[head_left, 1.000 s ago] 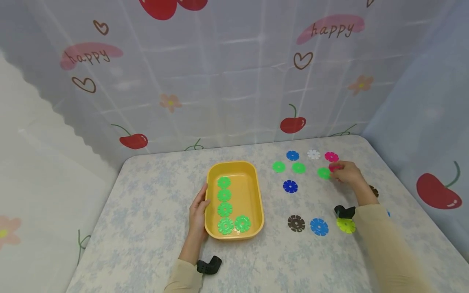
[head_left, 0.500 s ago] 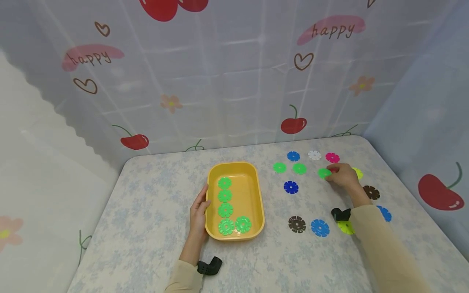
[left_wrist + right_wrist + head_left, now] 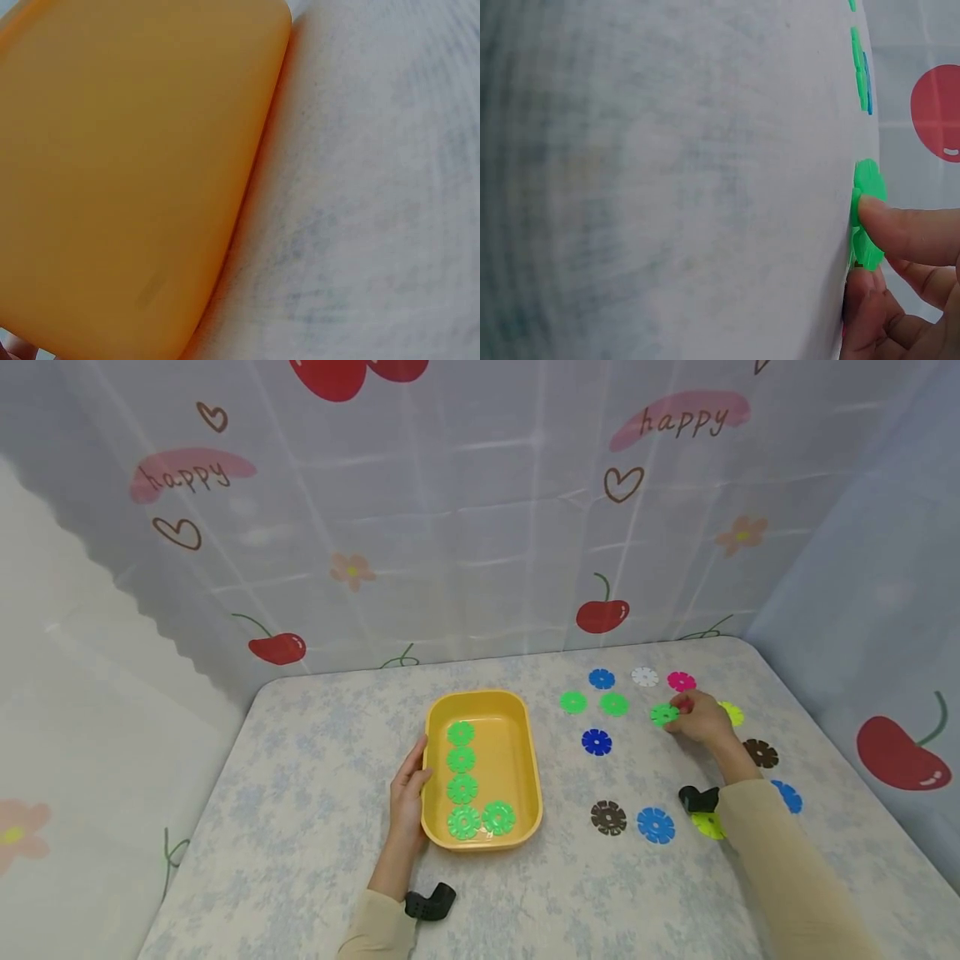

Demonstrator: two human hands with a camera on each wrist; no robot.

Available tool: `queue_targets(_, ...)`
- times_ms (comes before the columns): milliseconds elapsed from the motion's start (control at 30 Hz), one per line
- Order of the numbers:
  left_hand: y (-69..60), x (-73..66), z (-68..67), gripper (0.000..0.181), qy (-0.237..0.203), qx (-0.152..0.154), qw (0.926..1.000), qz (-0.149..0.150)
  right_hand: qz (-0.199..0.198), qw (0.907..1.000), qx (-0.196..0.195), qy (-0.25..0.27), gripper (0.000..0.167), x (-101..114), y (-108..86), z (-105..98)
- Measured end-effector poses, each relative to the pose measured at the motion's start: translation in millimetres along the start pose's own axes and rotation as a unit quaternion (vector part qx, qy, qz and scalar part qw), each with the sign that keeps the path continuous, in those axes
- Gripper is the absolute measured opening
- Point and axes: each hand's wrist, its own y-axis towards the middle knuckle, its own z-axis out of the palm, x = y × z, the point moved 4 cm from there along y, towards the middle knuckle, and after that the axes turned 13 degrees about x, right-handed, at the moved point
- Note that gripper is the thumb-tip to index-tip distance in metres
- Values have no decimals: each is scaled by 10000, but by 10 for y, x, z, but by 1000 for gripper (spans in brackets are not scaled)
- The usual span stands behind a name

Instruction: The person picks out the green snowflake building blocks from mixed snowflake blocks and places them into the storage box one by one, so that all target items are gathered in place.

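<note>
- Clamped grip, head view: right hand pinches a bright green, round, notched disc, apparently plastic, at two o'clock on the pale, blue-patterned tabletop.
- Same view: left hand grips a yellow, rounded rectangular tray, apparently plastic, at its nine o'clock wall, thumb over the rim. Tray lies between eight and nine o'clock from the pinched disc; five green discs lie inside.
- Same view: two loose green discs at nine o'clock from the pinched one; dark blue disc at eight.
- Handling, judged: disc should prove light, thin and stiff, perhaps slippery, not very fragile. Best hold is at the edge, where notches give purchase.
- Same view, obscured: pink piece partly behind right fingers; held or resting, cannot tell. Right sleeve and black wrist device cover part of a yellow-green disc.
- Left wrist view: tray's outside dominates; fingers cut off at seven o'clock, grip unverifiable here.
- Right wrist view: thumb hides part of the disc. Contact with the tabletop cannot be confirmed; discs at one o'clock appear edge-on.
</note>
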Motion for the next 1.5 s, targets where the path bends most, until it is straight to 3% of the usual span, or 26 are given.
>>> queue_targets(333, -4, -9, 18, 52, -57, 99, 9999, 1, 80, 9977, 208, 646, 36, -37, -38, -52)
queue_targets(467, -12, -10, 15, 52, -43, 77, 10000, -9, -178, 9956, 382, 840, 37, 42, -77, -55)
queue_targets(833, -14, -12, 2, 51, -79, 78, 9999, 31, -1218, 9860, 963, 615, 30, 803, -229, 155)
queue_targets(1133, -9, -4, 8, 52, -88, 118, 9999, 53, -2238, 9608, 1583, 408, 22, 1521, -346, 507)
queue_targets(1400, -3, -6, 2, 52, -82, 131, 9999, 63, -3213, 9218, 2171, 38, 19, 2084, -411, 824)
queue_targets(1500, 2, -8, -1, 52, -63, 120, 9999, 55, -3375, 9095, 2427, -114, 18, 2215, -434, 936)
